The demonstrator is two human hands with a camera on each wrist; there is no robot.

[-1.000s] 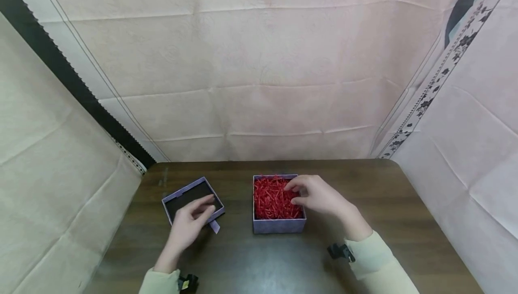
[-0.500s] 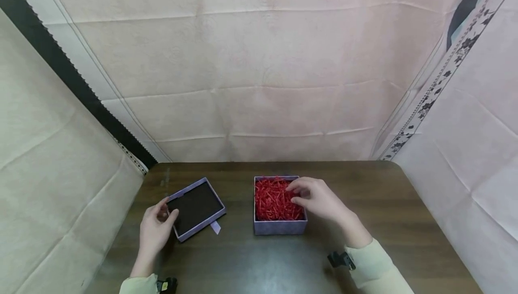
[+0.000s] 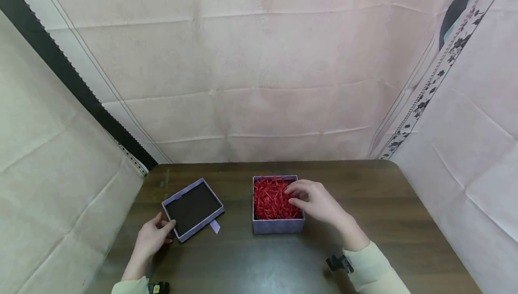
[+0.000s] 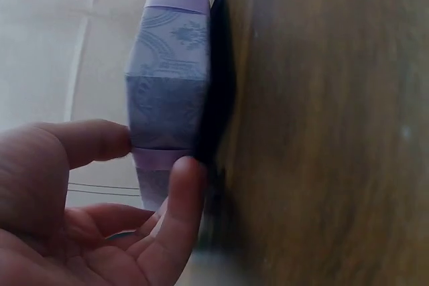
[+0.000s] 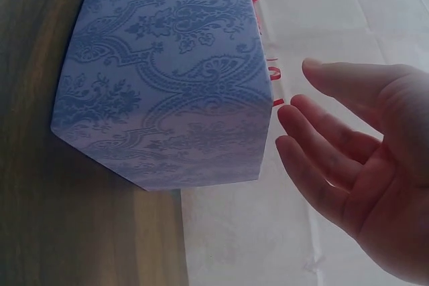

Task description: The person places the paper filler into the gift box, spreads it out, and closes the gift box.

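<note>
A lavender box lid [image 3: 194, 207] lies inside up on the left of the table, its dark inner face showing. At its near left corner, my left hand [image 3: 150, 236] pinches the edge. In the left wrist view the thumb meets one edge of the patterned lid side [image 4: 167, 102] and a fingertip the other. A matching box [image 3: 279, 227] stands uncovered at the middle, filled with red shredded paper [image 3: 272, 198]. Over its right rim hovers my right hand [image 3: 319, 200], fingers loosely bent. The right wrist view shows those fingers [image 5: 322, 145] holding nothing, beside the box's open top.
A lilac ribbon tab [image 3: 215, 226] sticks out from the lid's near right side. The brown wooden table [image 3: 259, 262] carries both parts. Pale cloth sheets [image 3: 259, 82] hang behind the table and along both sides.
My left hand has moved left from above the lid to its near left corner and now pinches the edge. The right hand stays over the box's right rim.
</note>
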